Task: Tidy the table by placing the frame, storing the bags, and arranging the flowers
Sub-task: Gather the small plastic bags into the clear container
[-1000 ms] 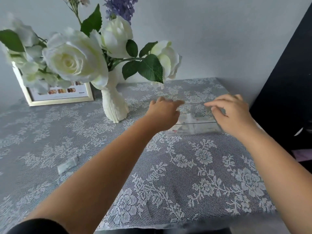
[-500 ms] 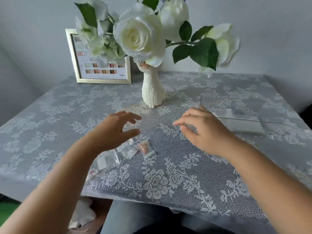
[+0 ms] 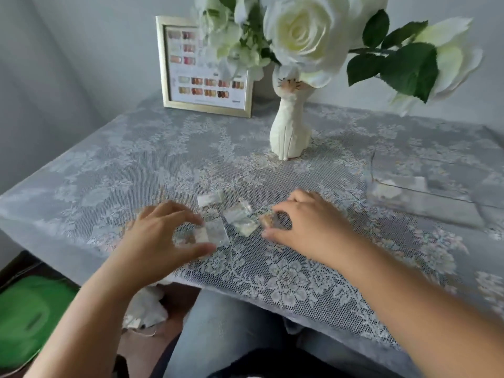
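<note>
Several small clear bags lie near the table's front edge, among them one at the back (image 3: 210, 199) and one in the middle (image 3: 242, 221). My left hand (image 3: 161, 236) curls its thumb and fingers round a larger clear bag (image 3: 215, 233). My right hand (image 3: 308, 222) pinches a small bag with orange contents (image 3: 270, 221) between thumb and fingertips. The gold frame (image 3: 207, 66) leans against the wall at the back. White roses (image 3: 302, 34) stand in a white cat-shaped vase (image 3: 289, 132) beside it.
A clear plastic box (image 3: 425, 197) sits on the lace tablecloth (image 3: 152, 159) at the right. Below the table's left edge I see a green bag (image 3: 30, 317) and a crumpled white thing (image 3: 147, 306) on the floor. My legs are under the front edge.
My view swung left from the clear box to the table's front. Both hands left the box, dropped onto the small bags and closed round one each.
</note>
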